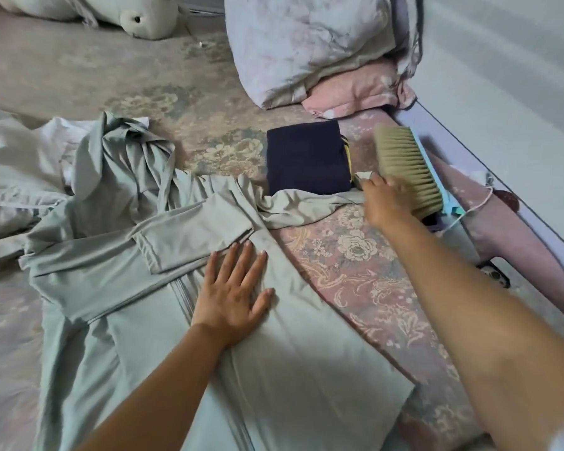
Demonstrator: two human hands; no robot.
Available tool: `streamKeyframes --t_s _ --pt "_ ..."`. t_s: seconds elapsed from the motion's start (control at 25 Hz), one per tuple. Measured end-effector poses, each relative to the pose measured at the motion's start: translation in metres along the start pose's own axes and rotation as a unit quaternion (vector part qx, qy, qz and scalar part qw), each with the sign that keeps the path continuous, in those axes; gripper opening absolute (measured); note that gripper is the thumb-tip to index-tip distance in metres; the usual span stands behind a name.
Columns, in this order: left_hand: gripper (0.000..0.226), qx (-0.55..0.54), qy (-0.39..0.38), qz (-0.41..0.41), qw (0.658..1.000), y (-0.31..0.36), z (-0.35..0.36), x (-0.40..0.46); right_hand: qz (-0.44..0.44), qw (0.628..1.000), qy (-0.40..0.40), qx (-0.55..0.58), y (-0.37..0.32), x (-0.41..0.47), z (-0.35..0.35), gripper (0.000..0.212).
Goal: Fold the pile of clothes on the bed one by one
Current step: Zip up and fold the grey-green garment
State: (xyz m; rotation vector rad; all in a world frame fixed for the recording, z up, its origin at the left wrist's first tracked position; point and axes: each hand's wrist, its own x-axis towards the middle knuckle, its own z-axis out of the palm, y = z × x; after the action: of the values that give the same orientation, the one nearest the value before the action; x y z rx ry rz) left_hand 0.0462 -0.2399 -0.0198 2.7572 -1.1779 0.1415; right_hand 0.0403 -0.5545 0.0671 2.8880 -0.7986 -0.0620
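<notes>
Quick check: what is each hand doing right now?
Left hand: open, fingers straight, pressing flat on the green garment.
Right hand: reaching to the garment's far sleeve by the brush; its fingers are hidden, so a grip cannot be told.

1. This is a bedroom in a home: the whole foreground is a bed (355,271) covered by a floral-patterned sheet.
2. A pale bundled quilt (310,43) and a pink pillow (355,92) lie against the wall (502,60).
3. A soft plush toy (137,17) lies at the far edge.
4. Household laundry lies about: a loose grey-green garment (127,271) and a folded dark garment (306,157), with a bed brush (407,167) beside it.
</notes>
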Motion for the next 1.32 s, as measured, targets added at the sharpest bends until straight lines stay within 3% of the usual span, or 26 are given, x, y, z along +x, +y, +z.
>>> streamKeyframes --t_s 0.08,0.16,0.2,0.28,0.36,0.48,0.52,0.56,0.68,0.76,0.84,0.92,1.08,1.24,1.32 --pt "0.064 0.002 0.008 0.004 1.000 0.000 0.000 0.001 -0.043 0.990 -0.016 -0.135 0.002 0.013 -0.001 0.043" --pt "0.064 0.000 0.003 0.000 1.000 0.000 0.000 0.001 -0.081 0.983 0.007 -0.166 0.006 0.019 -0.001 0.035" --pt "0.064 -0.002 0.001 -0.002 1.000 0.001 0.000 0.001 -0.091 0.989 0.032 -0.111 0.011 0.018 -0.004 0.033" --pt "0.064 -0.002 0.001 -0.004 1.000 0.001 -0.001 0.001 -0.072 0.986 0.059 0.137 0.020 0.013 -0.023 0.029" --pt "0.064 0.004 -0.002 -0.005 1.000 0.002 -0.002 0.002 0.009 0.930 0.023 0.368 0.034 0.015 -0.051 0.026" --pt "0.064 0.010 -0.004 -0.009 1.000 0.002 -0.003 0.002 0.131 0.819 -0.005 0.558 0.043 0.024 -0.087 0.015" --pt "0.064 0.008 -0.003 -0.008 1.000 0.002 -0.002 0.002 0.144 0.799 -0.001 0.584 0.046 0.029 -0.095 0.010" --pt "0.064 0.006 -0.001 -0.008 1.000 0.002 -0.002 0.002 0.142 0.805 0.002 0.577 0.048 0.033 -0.105 0.011" --pt "0.064 -0.004 0.004 -0.007 1.000 0.001 -0.002 0.002 0.132 0.866 0.036 0.482 0.059 0.048 -0.127 0.007" --pt "0.064 -0.008 0.011 -0.007 1.000 0.001 -0.002 0.002 0.133 0.920 0.072 0.362 0.067 0.059 -0.136 0.026" --pt "0.064 -0.014 0.015 -0.006 1.000 0.001 0.000 0.002 0.149 0.950 0.104 0.254 0.074 0.068 -0.146 0.046" --pt "0.064 -0.015 0.018 -0.005 1.000 0.002 0.000 0.002 0.142 0.959 0.123 0.213 0.081 0.081 -0.163 0.053" --pt "0.063 -0.013 0.035 -0.006 0.999 0.001 0.002 0.002 0.123 0.975 0.080 0.165 0.077 0.099 -0.195 0.051" --pt "0.064 -0.004 0.035 0.001 0.999 0.002 0.004 0.003 0.145 0.956 0.022 0.253 0.071 0.101 -0.195 0.045" --pt "0.064 -0.016 0.022 -0.003 1.000 0.002 0.003 0.003 0.143 0.923 -0.066 0.350 0.055 0.085 -0.210 0.035"
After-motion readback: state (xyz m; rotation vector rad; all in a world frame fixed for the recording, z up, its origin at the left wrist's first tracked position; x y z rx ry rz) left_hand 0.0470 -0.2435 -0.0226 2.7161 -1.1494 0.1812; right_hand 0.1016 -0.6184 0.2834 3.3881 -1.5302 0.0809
